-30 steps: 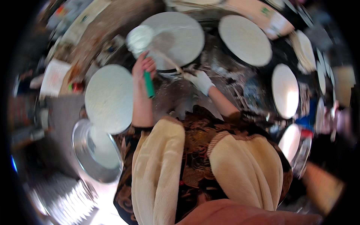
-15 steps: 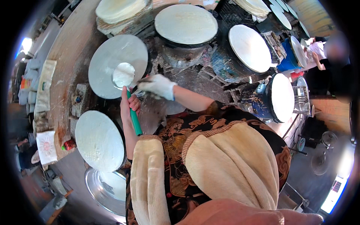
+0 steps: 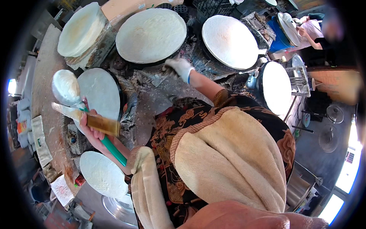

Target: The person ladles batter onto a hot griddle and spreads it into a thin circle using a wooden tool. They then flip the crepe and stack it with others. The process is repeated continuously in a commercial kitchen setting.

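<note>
My left hand (image 3: 89, 128) is closed round the green handle of a ladle (image 3: 65, 88), whose round head is covered in white paste. A flat brown tool (image 3: 103, 125) with a white-coated end lies across the same hand. Below and beside them is a grey-white round griddle (image 3: 100, 89), partly hidden by the hand. My right hand (image 3: 180, 69), in a white glove with dirty fingertips, is at the near rim of the far middle griddle (image 3: 150, 36). Its fingers are bent inward; what they hold, if anything, is hidden.
A stack of round white sheets (image 3: 82, 28) stands at the far left. More white-topped griddles stand at far right (image 3: 230, 42), right (image 3: 276, 87) and near left (image 3: 103, 173). A metal basin (image 3: 120, 210) lies below. A co-worker (image 3: 312, 32) works at the upper right.
My left hand has swung left with the ladle, lifting it off the griddle; the brown tool now shows in it. My right hand has moved away to the far middle griddle. The view has shifted.
</note>
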`<state>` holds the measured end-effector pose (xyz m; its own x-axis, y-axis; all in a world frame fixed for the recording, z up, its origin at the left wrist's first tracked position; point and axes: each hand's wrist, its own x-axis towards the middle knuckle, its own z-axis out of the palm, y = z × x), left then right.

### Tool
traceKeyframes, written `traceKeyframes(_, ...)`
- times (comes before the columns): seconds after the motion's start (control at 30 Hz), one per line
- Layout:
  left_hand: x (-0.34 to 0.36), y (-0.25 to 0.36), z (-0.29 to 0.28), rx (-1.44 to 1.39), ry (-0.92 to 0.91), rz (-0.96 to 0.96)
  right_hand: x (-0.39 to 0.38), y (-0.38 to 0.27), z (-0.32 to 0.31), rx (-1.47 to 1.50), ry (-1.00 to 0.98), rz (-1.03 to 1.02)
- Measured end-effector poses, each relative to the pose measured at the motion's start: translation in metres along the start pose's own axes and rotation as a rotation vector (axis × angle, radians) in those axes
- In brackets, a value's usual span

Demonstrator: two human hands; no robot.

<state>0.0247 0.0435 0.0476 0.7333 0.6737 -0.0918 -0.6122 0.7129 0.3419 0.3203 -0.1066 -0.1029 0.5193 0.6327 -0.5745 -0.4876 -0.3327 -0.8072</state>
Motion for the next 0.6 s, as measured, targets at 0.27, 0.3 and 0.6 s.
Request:
traceKeyframes(0.27,0.040,-0.047,-0.039,0.061,0.463,0.031,0.167,-0.054,-0.147,-0.038,0.548,-0.400)
traceKeyframes(0.3,0.041,-0.051,-0.037,0.066,0.485,0.030,0.184,-0.066,-0.157,-0.177,0.620,-0.344)
traceKeyframes(0.6,0.035,-0.059,-0.027,0.000,0.514,0.026,0.235,-0.119,-0.127,-1.013,0.590,-0.274)
